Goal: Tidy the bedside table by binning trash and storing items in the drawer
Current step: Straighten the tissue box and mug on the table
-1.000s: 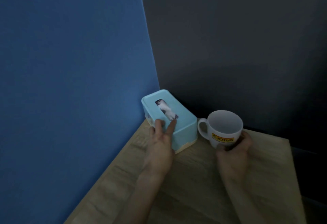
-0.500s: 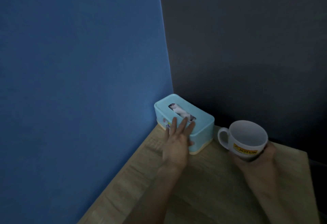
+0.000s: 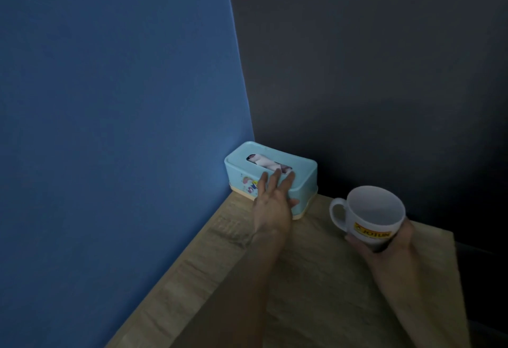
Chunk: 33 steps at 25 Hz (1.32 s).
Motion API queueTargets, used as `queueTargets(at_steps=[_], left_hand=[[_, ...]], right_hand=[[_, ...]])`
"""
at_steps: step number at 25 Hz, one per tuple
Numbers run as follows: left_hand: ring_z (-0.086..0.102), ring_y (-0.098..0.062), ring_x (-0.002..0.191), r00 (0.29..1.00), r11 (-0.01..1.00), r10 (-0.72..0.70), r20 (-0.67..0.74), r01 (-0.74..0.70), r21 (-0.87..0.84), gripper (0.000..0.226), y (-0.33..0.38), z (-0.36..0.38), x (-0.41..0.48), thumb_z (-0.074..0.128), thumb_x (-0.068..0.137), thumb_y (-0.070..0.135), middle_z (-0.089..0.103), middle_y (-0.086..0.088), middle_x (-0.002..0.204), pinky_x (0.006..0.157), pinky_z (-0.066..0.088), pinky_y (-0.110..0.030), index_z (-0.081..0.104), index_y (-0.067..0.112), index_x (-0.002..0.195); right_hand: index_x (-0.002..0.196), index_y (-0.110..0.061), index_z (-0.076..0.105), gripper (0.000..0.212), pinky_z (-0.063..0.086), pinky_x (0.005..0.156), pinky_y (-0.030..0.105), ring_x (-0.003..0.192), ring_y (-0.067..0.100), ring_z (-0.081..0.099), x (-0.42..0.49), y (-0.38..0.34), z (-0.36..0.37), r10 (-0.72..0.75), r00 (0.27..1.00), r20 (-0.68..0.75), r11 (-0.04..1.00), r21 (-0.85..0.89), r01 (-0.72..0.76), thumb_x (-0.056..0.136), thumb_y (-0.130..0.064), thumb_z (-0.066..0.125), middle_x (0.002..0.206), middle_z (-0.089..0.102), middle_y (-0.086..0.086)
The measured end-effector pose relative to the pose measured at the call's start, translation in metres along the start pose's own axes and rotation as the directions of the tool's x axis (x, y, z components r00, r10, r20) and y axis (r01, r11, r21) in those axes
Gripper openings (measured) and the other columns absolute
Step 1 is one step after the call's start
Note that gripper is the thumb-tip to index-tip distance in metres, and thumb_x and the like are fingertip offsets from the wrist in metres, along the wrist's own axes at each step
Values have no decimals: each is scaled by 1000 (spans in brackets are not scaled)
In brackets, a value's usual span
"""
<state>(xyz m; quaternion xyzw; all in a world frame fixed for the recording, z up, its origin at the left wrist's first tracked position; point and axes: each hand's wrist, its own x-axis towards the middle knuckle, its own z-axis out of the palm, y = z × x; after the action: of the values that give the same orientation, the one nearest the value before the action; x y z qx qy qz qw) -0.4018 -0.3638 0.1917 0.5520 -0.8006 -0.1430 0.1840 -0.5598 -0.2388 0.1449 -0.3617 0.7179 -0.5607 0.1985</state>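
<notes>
A light blue tissue box (image 3: 299,167) with white tissue showing in its slot stands in the back corner of the wooden bedside table (image 3: 316,279). My left hand (image 3: 273,199) lies on the box's near side with straight fingers reaching onto its lid. To the right, my right hand (image 3: 384,240) grips a white mug (image 3: 371,214) with a yellow logo from below, lifted a little over the table, its handle pointing left. The mug looks empty inside.
A blue wall (image 3: 110,127) runs along the table's left edge and a dark wall (image 3: 371,72) closes the back. The table's right edge drops into darkness at the far right.
The tissue box has slid back and now sits tight in the corner, my left hand still on it. My right hand has carried the mug rightward and slightly nearer.
</notes>
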Motion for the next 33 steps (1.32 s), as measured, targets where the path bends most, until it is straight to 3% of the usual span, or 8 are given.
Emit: queueTargets(at_steps=[6, 13, 29, 33], left_hand=[[3, -23, 146, 999, 1000, -29, 24, 29, 7, 64, 7, 4, 7, 55, 93, 28, 16, 4, 158, 111, 29, -49, 21, 34, 148], [1, -22, 147, 998, 999, -36, 41, 37, -15, 65, 8, 2, 6, 54, 93, 26, 14, 5, 159, 110, 31, -51, 20, 35, 148], [14, -27, 140, 998, 991, 16, 55, -23, 129, 63, 8, -2, 7, 53, 93, 33, 22, 1, 153, 102, 39, -49, 21, 33, 147], [12, -28, 142, 999, 996, 19, 40, -22, 89, 63, 7, -1, 9, 52, 95, 31, 18, 1, 156, 107, 34, -47, 19, 32, 148]], right_hand=[[141, -12, 20, 97, 39, 95, 31, 122, 26, 45, 13, -5, 15, -61, 997, 38, 998, 39, 59, 64, -10, 79, 137, 43, 13], [138, -8, 22, 94, 37, 92, 27, 122, 27, 45, 24, -10, 40, -69, 997, 30, 997, 46, 67, 64, -11, 80, 137, 44, 15], [139, -12, 23, 93, 37, 92, 28, 124, 27, 44, 26, -7, 45, -58, 998, 25, 997, 47, 57, 65, -13, 80, 138, 43, 12], [140, -12, 21, 94, 36, 93, 29, 125, 27, 43, 26, -9, 46, -69, 997, 22, 997, 28, 68, 66, -13, 79, 140, 41, 12]])
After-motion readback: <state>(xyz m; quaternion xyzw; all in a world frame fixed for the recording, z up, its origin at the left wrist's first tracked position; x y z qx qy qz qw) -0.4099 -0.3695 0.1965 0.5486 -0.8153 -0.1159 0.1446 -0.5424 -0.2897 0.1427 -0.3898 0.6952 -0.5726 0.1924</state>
